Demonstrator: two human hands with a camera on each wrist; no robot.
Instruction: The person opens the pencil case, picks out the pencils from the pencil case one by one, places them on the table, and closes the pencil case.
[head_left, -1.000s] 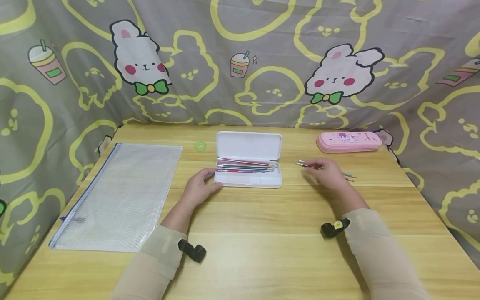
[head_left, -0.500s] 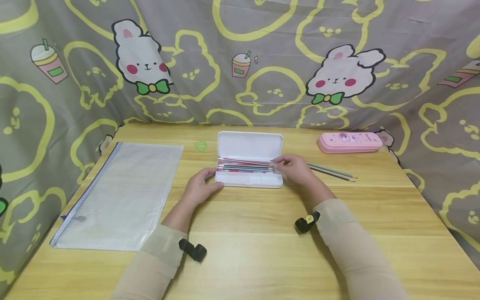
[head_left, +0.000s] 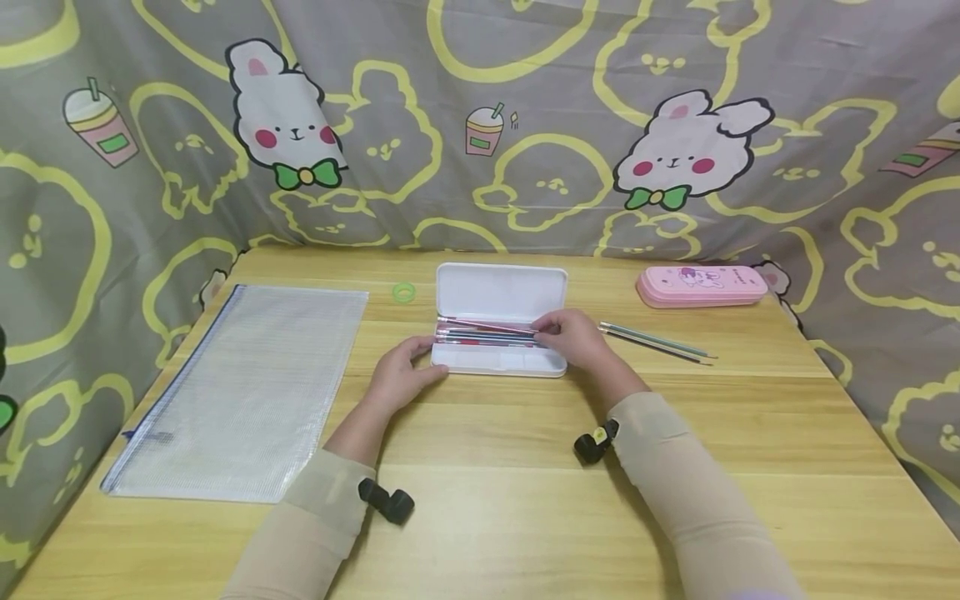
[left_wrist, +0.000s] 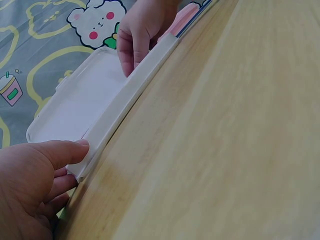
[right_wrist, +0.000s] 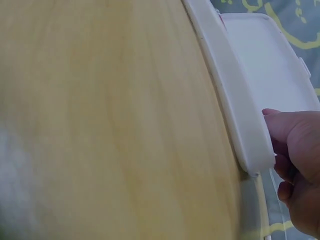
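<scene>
While the left hand [head_left: 401, 377] pinches the case [head_left: 476, 361], the right hand [head_left: 576, 337] arches over pencils [head_left: 491, 335], its grip unclear

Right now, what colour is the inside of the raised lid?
White; the raised lid shows best in the head view.

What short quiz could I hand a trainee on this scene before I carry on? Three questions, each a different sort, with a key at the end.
1. Multiple choice: what does the left hand grip?
A) the white pencil case
B) the pink case
C) the mesh pouch

2. True or false: the white pencil case's lid is closed.

3. Short answer: in the head view, which small thing lies on the table between the mesh pouch and the white pencil case?

Key
1. A; the hand grips it by one end.
2. False; the lid stands open.
3. The green ring.
</scene>
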